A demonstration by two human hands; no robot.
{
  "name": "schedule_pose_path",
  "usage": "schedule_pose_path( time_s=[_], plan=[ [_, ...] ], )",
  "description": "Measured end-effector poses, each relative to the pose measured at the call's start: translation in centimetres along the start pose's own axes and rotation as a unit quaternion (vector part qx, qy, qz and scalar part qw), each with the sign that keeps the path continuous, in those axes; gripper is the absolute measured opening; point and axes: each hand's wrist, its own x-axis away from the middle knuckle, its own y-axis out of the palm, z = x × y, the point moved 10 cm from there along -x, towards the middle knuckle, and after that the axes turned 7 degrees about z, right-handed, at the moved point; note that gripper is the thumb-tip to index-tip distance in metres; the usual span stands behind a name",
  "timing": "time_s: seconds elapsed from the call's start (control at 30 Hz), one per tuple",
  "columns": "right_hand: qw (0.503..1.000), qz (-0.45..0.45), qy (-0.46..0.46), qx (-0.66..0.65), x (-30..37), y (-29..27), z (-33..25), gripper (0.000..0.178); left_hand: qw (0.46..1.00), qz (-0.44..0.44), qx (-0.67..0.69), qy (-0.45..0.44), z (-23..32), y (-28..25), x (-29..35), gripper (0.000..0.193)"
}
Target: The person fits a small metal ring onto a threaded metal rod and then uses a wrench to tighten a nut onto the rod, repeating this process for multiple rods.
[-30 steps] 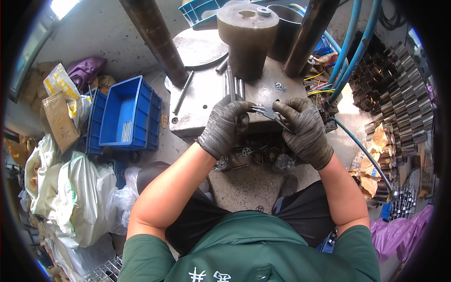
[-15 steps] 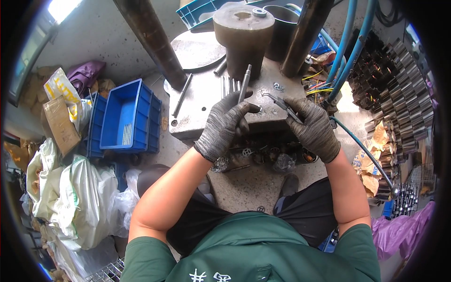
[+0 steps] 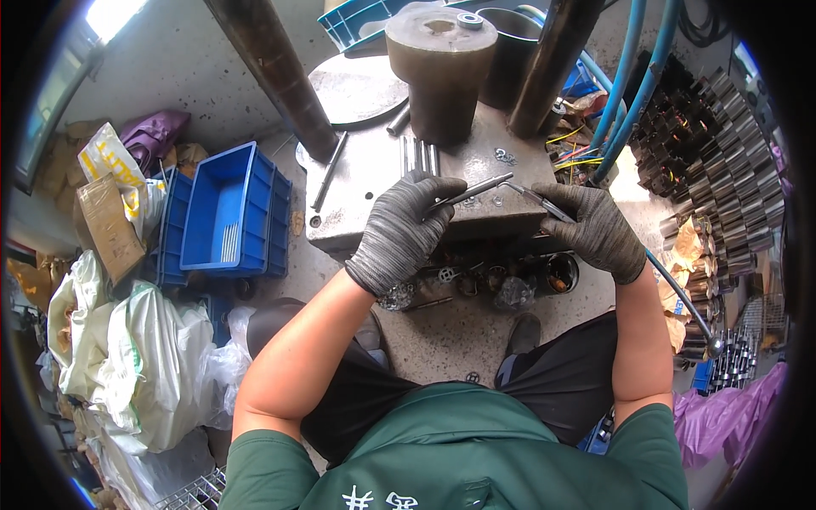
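Behind and to the left of the metal worktop rose a pale grey wall flecked with dark spots; far beyond the worktop's left glared a white light; grey, speckled floor spread before the worktop, brightening to near white on its right

On my green shirt, at the lower edge of my view, stand two white characters. The white bag to my left carries large yellow lettering — too creased for me to read whole. Any other print around me is too small or blurred — I can't read it.
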Motion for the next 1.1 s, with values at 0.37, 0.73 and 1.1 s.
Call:
schedule_pose_path(
  time_s=[0.37, 0.73, 1.1],
  plan=[
    [0.996, -0.084, -0.022, -0.024, 0.5, 3.4, -0.3, 0.053, 0.953, -0.112, 0.19, -0.206, -1.0, 2.2, 1.7, 0.034],
    [0.99, -0.131, -0.016, -0.043, 0.4, 4.4, -1.2, 0.056, 0.91, -0.13, 0.272, -0.285, -3.4, 3.5, 2.5, 0.037],
    [0.989, -0.081, -0.092, -0.083, 0.6, 5.9, -1.0, 0.059, 0.743, -0.135, 0.546, -0.363, -3.3, 5.2, 3.1, 0.05]
  ],
)
